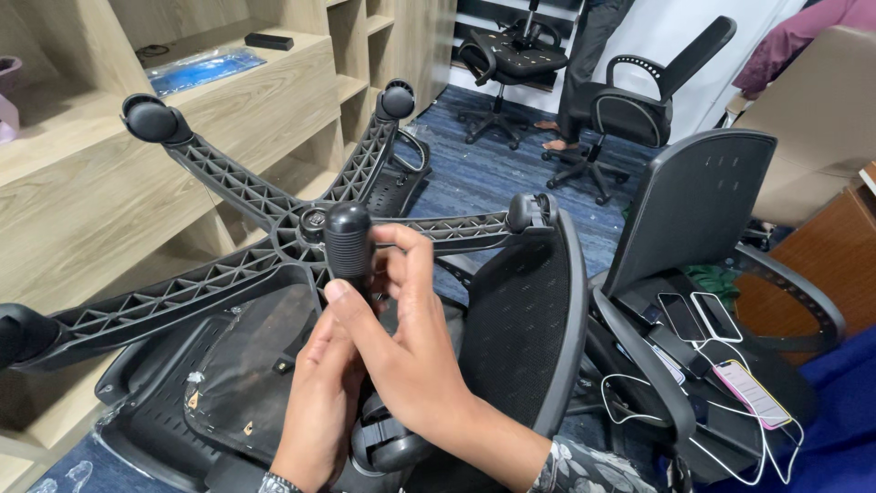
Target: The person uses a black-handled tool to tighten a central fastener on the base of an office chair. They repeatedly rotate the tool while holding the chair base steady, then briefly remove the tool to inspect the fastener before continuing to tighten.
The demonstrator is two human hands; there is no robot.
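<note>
gripping black gas cylinder [348,239] w/ both hands, right hand [411,342], left hand [319,402], star base [246,228] behind

Both hands rise from the bottom edge into the lower middle of the frame, close together and touching. The left hand [319,402] points upward with its back to the camera, fingers curled forward out of sight and a band showing at the wrist. The right hand [406,338] comes in from the lower right on a patterned sleeve, thumb stretched left and fingers curled in a closed grip near the centre.
</note>
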